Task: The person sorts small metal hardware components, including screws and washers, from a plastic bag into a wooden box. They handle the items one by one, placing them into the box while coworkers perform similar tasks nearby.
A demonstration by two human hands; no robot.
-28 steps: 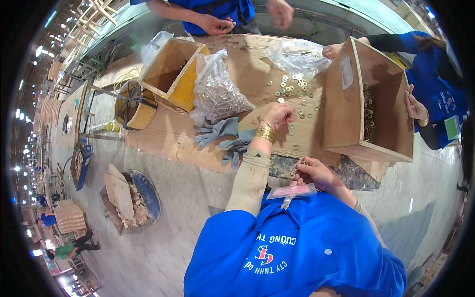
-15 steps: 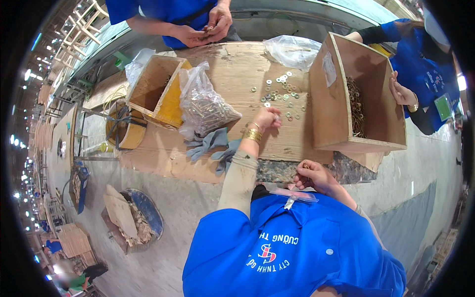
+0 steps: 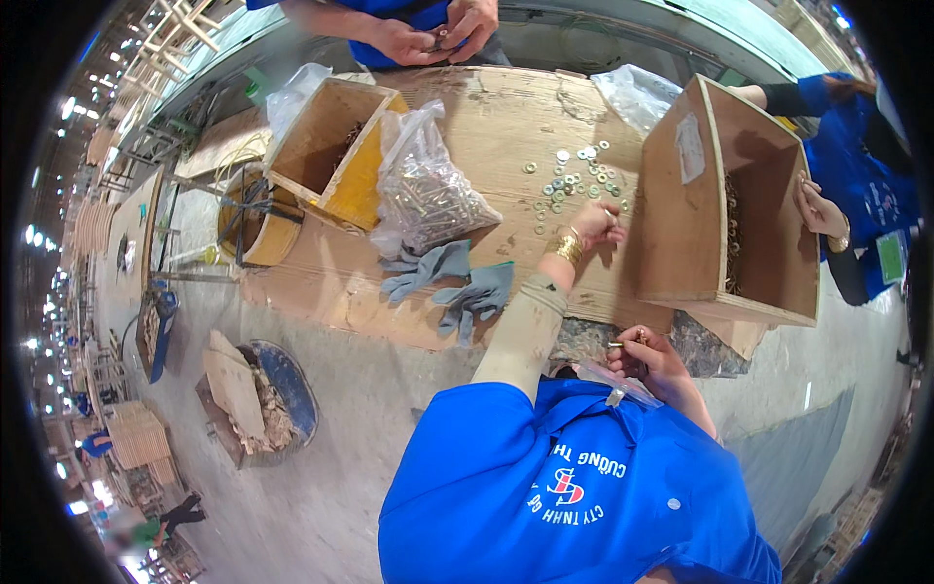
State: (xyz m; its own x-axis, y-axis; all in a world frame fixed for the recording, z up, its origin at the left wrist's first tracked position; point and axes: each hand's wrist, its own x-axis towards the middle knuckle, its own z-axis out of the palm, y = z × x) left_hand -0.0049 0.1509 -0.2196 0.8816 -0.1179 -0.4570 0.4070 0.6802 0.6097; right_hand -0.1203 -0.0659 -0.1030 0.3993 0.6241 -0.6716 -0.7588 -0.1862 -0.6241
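Note:
My left hand (image 3: 595, 226), with a gold bracelet at the wrist, is over the cardboard at the near edge of a scatter of metal washers (image 3: 557, 183). Its fingers are curled together; what they pinch, if anything, is too small to make out. Close to my chest, my right hand (image 3: 654, 358) is closed around a small brass-coloured bolt (image 3: 616, 345), whose end sticks out on the left. Whether more pieces are inside that hand is hidden. Left of the washers lies a clear plastic bag of bolts (image 3: 428, 195), with grey gloves (image 3: 428, 271) in front of it.
A large wooden box (image 3: 681, 219) holding metal hardware stands at the right, with a co-worker's hand (image 3: 825, 209) on its rim. Another wooden box (image 3: 316, 146) is at the left. Across the cardboard-covered table (image 3: 496, 107), another person's hands (image 3: 438, 37) handle something small. A blue-rimmed scrap bin (image 3: 292, 389) sits on the floor.
My left hand has moved right across the washers, nearer the large box. The bolt in my right hand now shows more clearly. The whole view has shifted slightly.

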